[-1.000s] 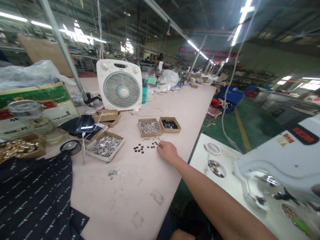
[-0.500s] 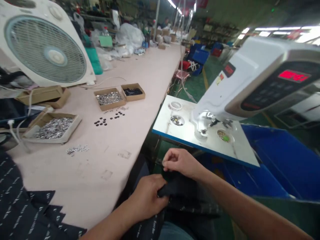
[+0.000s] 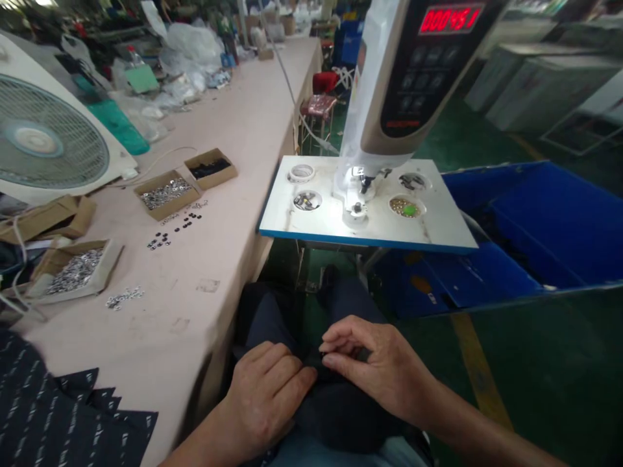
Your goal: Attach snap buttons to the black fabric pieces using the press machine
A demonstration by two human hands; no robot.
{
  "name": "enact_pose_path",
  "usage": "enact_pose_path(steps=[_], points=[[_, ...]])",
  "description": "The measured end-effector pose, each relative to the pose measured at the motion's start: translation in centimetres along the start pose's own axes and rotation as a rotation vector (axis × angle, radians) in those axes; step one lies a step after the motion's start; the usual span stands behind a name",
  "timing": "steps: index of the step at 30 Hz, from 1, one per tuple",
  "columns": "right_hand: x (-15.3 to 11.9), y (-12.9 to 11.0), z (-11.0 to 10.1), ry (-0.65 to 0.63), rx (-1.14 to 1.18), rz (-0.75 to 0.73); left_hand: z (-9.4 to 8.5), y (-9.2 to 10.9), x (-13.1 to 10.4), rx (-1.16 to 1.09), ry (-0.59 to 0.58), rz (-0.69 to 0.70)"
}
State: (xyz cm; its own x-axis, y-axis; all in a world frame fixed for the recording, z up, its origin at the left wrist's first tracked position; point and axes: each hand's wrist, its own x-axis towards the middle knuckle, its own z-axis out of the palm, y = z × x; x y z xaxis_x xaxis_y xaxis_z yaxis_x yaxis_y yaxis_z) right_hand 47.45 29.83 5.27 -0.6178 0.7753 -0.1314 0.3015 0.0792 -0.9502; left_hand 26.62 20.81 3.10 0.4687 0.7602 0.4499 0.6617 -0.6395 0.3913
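Note:
Dark fabric (image 3: 335,415) lies over my lap, between and below my two hands. My left hand (image 3: 267,392) is closed on it, thumb pressed against the curled fingers. Just to the right, my right hand (image 3: 377,363) pinches with thumb and forefinger at the fabric's upper edge; something tiny and dark shows at the fingertips, too small to make out. Ahead of both hands stands a white snap-fastening machine (image 3: 360,130) with a red lit display, its head over a white work plate (image 3: 311,224) with round wells holding small metal parts.
On the table (image 3: 209,253) at left are a cardboard box of metal fasteners (image 3: 168,194), a box of dark pieces (image 3: 209,168), another fastener box (image 3: 75,272), loose black caps (image 3: 158,240) and printed dark fabric (image 3: 63,408). A fan (image 3: 43,136) stands behind. Blue bins (image 3: 559,220) stand at right.
My view has turned toward the machine, which now appears more upright and further left. My hands are lower in the picture, and the fabric between them has dropped toward my lap.

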Motion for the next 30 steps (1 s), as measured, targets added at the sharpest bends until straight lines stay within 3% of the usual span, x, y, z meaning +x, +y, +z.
enact_pose_path(steps=[8,18,30], points=[[-1.4,0.3,-0.2,-0.090,-0.010,-0.044,-0.2,1.2,0.3,-0.003,0.018,-0.007],[-1.7,1.1,0.1,-0.073,-0.265,-0.210,0.2,0.9,-0.3,-0.032,-0.022,-0.032],[-1.4,1.3,0.8,-0.054,-0.306,-0.277,0.4,0.4,-0.4,-0.056,0.017,-0.073]])
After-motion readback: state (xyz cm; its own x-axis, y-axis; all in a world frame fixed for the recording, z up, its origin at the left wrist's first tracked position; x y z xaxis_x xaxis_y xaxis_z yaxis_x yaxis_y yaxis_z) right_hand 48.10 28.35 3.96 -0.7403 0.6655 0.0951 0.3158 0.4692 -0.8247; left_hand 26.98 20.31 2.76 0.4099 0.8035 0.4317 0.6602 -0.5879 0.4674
